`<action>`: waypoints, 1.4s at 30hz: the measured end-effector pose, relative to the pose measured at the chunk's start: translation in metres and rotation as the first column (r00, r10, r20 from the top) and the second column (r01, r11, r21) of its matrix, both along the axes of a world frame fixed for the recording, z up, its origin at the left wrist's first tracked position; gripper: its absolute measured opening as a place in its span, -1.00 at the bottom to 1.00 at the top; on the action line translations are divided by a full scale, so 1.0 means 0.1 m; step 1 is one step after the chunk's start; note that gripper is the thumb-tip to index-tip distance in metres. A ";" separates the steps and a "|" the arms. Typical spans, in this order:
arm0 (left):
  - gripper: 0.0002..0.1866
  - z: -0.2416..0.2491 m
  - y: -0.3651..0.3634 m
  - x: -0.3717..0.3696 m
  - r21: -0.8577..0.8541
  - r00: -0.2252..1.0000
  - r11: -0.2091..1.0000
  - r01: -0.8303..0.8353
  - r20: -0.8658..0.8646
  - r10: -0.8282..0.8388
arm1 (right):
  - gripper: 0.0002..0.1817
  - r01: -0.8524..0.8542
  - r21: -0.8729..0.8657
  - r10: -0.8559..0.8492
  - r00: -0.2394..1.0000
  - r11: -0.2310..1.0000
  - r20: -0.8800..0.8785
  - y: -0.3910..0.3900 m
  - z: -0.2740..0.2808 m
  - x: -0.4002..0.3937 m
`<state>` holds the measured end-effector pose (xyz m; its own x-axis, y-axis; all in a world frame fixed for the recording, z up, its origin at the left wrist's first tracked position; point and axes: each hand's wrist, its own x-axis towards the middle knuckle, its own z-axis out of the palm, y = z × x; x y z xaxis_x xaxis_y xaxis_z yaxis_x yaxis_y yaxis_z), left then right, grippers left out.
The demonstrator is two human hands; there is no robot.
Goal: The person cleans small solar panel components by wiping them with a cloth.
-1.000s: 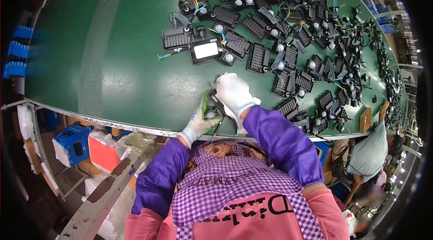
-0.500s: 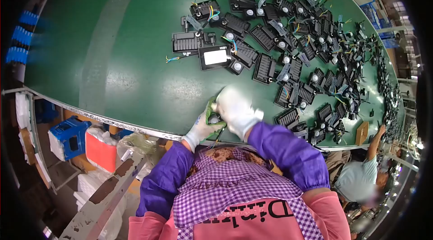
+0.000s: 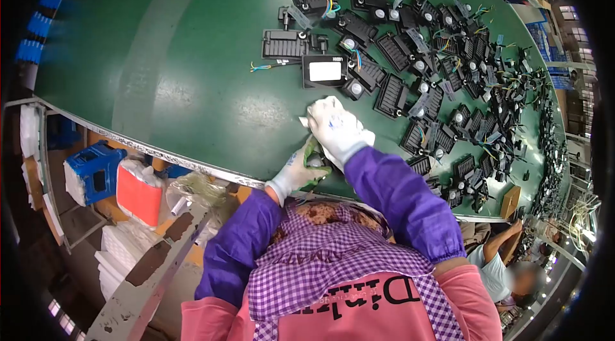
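Observation:
My left hand [image 3: 296, 170], in a white and green glove, grips a small black floodlight unit with a round white sensor [image 3: 316, 160] at the near edge of the green table [image 3: 192, 72]. My right hand [image 3: 334, 128], in a white glove, presses on top of the same unit and hides most of it. Just beyond my hands lies a black floodlight with its white face up [image 3: 325, 70].
Several black floodlight units with coloured wires [image 3: 448, 78] crowd the right half of the table. A blue crate [image 3: 93, 171] and a red and white box [image 3: 138, 190] stand below the table edge at left. Another person [image 3: 506, 270] works at lower right.
My hands have stayed together on the unit while the view shifted, so the pile of floodlights now sits further right and higher. My right hand has settled over the unit.

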<state>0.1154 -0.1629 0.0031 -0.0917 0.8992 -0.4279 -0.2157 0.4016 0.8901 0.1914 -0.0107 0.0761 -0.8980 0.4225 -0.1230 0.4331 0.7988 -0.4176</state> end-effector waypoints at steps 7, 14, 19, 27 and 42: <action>-0.18 0.03 0.05 -0.04 0.022 0.998 0.998 0.059 -0.016 -0.059 | -0.58 0.023 0.275 -0.014 0.999 0.961 -0.036 -0.18 -0.15 0.21; -0.19 -0.05 0.05 0.05 0.016 1.000 1.000 -0.009 -0.013 0.009 | -0.52 -0.042 -0.129 0.074 0.965 0.991 0.251 -0.26 -0.55 0.73; -0.08 -0.12 0.04 0.01 0.002 0.998 0.998 0.062 0.014 -0.062 | -0.74 0.230 -0.202 -0.167 0.943 0.952 0.288 0.21 -0.33 -0.02; 0.03 0.05 0.08 -0.05 -0.048 0.997 0.996 0.072 -0.001 -0.072 | -0.60 0.530 -0.181 -0.524 0.847 0.828 0.083 0.31 -0.68 0.92; -0.04 0.02 0.11 -0.03 -0.021 0.994 0.996 0.087 -0.066 -0.088 | -0.78 0.390 -0.232 -0.406 0.914 0.891 -0.024 0.03 -0.48 0.46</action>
